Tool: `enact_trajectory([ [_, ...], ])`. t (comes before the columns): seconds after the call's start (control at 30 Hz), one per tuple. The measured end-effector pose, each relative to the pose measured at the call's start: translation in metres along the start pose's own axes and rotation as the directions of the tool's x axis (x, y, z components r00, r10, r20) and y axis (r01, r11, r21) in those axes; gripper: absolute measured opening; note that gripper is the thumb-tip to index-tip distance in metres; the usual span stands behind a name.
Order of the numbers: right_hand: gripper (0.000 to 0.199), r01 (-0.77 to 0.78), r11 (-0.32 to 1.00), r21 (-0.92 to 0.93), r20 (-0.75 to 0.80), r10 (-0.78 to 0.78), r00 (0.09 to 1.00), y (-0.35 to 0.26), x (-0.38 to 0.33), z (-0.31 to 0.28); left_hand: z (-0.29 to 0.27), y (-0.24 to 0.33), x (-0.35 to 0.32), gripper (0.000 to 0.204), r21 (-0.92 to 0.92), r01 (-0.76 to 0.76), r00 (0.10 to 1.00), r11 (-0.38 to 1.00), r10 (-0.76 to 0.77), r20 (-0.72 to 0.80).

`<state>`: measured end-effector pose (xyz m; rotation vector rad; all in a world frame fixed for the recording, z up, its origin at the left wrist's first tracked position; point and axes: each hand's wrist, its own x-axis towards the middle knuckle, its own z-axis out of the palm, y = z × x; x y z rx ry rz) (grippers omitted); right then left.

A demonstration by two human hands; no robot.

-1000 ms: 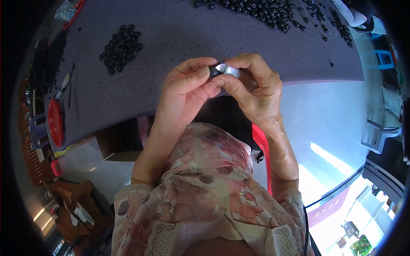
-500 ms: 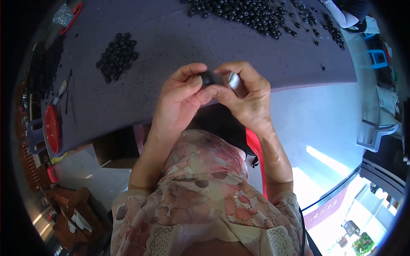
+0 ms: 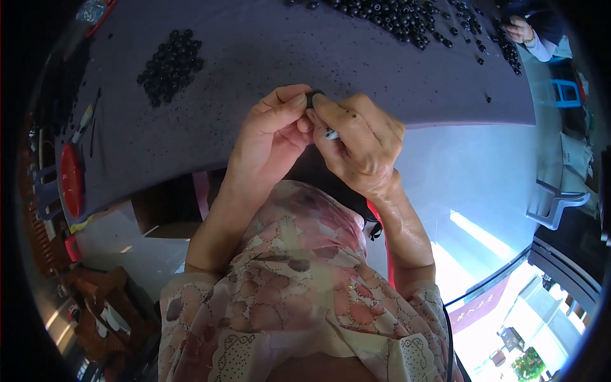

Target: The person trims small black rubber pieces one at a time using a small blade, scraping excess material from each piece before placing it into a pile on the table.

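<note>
My left hand [image 3: 270, 130] pinches a small round black part [image 3: 312, 99] with a hole, between thumb and fingertips, above the table's front edge. Against it, my right hand [image 3: 364, 143] is closed, a finger reaching onto the part. A small silvery-white object [image 3: 331, 134] shows between the right hand's fingers; most of it is hidden, so its kind cannot be told. Similar black parts lie in a small heap [image 3: 170, 67] to the left on the dark-covered table [image 3: 242, 76], and in a larger spread [image 3: 394, 22] at the back.
A red dish [image 3: 71, 179] sits at the table's left edge, near a brush [image 3: 83, 122]. Another person's hand [image 3: 519, 30] is at the far right corner beside more black parts. A blue stool [image 3: 566, 93] and a grey chair [image 3: 555, 202] stand to the right.
My right hand has turned over and closed in, its finger now on the black part. The silvery object is more covered. Another person's hand has come into view at the far right.
</note>
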<state>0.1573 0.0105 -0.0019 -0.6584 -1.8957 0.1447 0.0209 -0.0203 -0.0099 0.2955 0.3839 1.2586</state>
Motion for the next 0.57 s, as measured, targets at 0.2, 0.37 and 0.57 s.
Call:
enact_trajectory([
  [0.2, 0.019, 0.049, 0.998, -0.05, -0.006, -0.05, 0.999, -0.001, -0.004, 0.004, 0.004, 0.0, -0.003, 0.013, -0.03, 0.015, 0.998, 0.999, -0.017, -0.062],
  [0.37, 0.017, 0.043, 0.996, 0.076, 0.037, -0.046, 0.998, -0.004, -0.001, 0.003, 0.005, 0.0, -0.006, 0.012, -0.028, -0.006, 0.99, 1.0, 0.002, -0.138],
  [0.57, 0.036, -0.355, 0.905, 0.232, 0.229, 0.304, 0.925, -0.004, 0.0, -0.007, 0.007, -0.004, -0.006, 0.013, 0.014, -0.001, 0.998, 1.0, 0.002, -0.069],
])
